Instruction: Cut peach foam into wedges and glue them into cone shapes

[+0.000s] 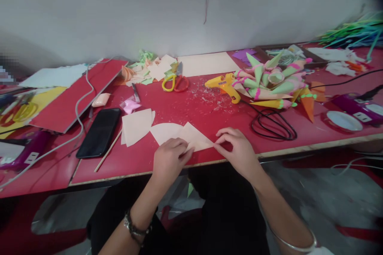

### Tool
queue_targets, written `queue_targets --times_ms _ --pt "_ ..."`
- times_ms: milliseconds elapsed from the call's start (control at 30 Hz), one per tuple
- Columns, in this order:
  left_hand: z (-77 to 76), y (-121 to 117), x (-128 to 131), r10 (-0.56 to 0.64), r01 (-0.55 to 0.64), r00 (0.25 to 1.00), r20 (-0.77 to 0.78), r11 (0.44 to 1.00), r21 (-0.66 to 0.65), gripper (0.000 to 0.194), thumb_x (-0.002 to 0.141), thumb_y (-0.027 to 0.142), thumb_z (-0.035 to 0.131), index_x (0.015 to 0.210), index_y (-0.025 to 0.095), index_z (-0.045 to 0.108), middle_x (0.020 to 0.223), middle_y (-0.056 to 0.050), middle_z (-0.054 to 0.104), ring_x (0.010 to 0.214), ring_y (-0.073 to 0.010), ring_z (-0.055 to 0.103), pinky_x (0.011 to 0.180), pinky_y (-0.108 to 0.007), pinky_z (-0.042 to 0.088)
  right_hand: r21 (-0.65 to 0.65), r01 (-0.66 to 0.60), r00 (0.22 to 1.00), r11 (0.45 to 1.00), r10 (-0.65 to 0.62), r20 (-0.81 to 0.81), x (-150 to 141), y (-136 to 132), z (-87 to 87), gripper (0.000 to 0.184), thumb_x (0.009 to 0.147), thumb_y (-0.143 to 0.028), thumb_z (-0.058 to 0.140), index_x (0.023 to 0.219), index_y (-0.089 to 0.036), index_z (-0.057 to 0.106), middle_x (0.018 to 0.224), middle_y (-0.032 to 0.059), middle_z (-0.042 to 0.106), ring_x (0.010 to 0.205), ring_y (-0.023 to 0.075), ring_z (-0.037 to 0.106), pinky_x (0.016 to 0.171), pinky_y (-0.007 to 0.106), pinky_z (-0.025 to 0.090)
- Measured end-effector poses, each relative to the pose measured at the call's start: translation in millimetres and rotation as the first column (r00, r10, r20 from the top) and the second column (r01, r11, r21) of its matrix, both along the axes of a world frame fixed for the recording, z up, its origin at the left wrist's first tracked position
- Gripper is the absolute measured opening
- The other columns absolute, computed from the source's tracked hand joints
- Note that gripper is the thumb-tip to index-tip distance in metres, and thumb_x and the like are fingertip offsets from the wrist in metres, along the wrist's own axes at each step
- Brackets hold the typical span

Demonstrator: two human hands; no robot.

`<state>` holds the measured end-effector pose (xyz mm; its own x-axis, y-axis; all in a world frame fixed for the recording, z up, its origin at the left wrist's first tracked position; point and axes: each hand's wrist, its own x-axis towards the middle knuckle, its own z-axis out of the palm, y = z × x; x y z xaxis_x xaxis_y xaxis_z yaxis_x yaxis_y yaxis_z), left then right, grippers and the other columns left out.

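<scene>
A peach paper piece (196, 137) with a pointed right tip lies near the front edge of the red table (179, 107). My left hand (169, 159) pinches its left side, fingers curled over the paper. Its right tip is pinched by my right hand (237, 149). Another peach cut piece (164, 131) lies just behind it, partly under it. A further peach piece (136, 125) rests to the left.
A black phone (100, 132) and a thin wooden stick (108, 150) lie left. A yellow glue gun (224, 85), its black cord (273, 125), scissors (175, 81), and a pile of coloured paper cones (273, 83) sit behind. A tape roll (344, 120) is right.
</scene>
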<state>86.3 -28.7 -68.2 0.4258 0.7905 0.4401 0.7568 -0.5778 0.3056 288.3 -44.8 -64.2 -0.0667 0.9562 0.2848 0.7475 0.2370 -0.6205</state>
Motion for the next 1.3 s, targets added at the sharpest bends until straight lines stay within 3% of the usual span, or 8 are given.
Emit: queue_targets --times_ms 267,400,500,733,967,1300 --pt "0.0 1 -1 0.0 0.0 1.0 -0.001 1.0 -0.013 0.032 0.082 0.029 0.049 0.053 0.017 0.049 0.071 -0.001 0.061 0.067 -0.011 0.053 0.055 -0.021 0.037 0.008 -0.022 0.999 1.0 0.021 0.025 1 1 -1.8 0.009 0.078 -0.015 0.05 0.074 -0.02 0.056 0.089 0.0047 0.058 0.083 0.0196 0.051 0.077 0.034 0.04" --pt "-0.6 1 0 0.005 -0.006 1.0 -0.003 1.0 -0.025 0.033 0.082 0.03 0.048 0.052 0.017 0.048 0.07 -0.001 0.06 0.067 -0.0113 0.052 0.055 -0.021 0.037 0.021 -0.002 0.995 1.0 0.004 -0.1 3 0 2.2 0.015 0.077 -0.01 0.044 0.076 -0.02 0.055 0.083 0.004 0.058 0.08 0.018 0.053 0.074 0.032 0.042" --pt "-1.0 2 0 0.007 -0.007 1.0 -0.012 1.0 -0.027 0.033 0.082 0.03 0.048 0.052 0.017 0.046 0.069 -0.001 0.06 0.067 -0.0114 0.052 0.054 -0.022 0.036 0.034 -0.01 0.989 0.999 0.015 -0.15 1 -3 4.0 0.012 0.08 -0.015 0.045 0.08 -0.02 0.056 0.083 0.0039 0.058 0.081 0.0175 0.054 0.073 0.03 0.043" --pt "-1.6 2 0 0.007 -0.007 1.0 0.003 0.999 -0.046 0.03 0.081 0.032 0.048 0.055 0.017 0.048 0.069 -0.001 0.058 0.068 -0.0126 0.052 0.057 -0.022 0.037 0.023 0.011 0.996 1.0 -0.013 0.085 -11 -2 -1.6 0.012 0.079 -0.03 0.054 0.074 -0.021 0.062 0.083 0.0037 0.058 0.079 0.0191 0.052 0.073 0.033 0.04" --pt "-1.2 7 0 0.024 -0.018 0.999 0.041 0.989 -0.148 0.024 0.078 0.035 0.053 0.063 0.017 0.051 0.073 -0.002 0.056 0.071 -0.0145 0.051 0.061 -0.024 0.039 0.035 0.057 0.99 0.998 -0.061 0.129 -13 0 -4.1 0.02 0.082 -0.033 0.049 0.071 -0.02 0.06 0.084 0.0038 0.06 0.077 0.0188 0.051 0.07 0.032 0.038" --pt "3.9 9 3 0.082 -0.047 0.989 0.122 0.964 -0.263 0.038 0.077 0.038 0.053 0.049 0.016 0.038 0.063 0.002 0.047 0.056 -0.0093 0.043 0.052 -0.023 0.031 0.024 0.056 0.987 0.998 -0.059 0.15 -14 1 -3.1 0.021 0.083 -0.032 0.047 0.069 -0.02 0.057 0.082 0.0032 0.059 0.075 0.0183 0.05 0.069 0.033 0.037"
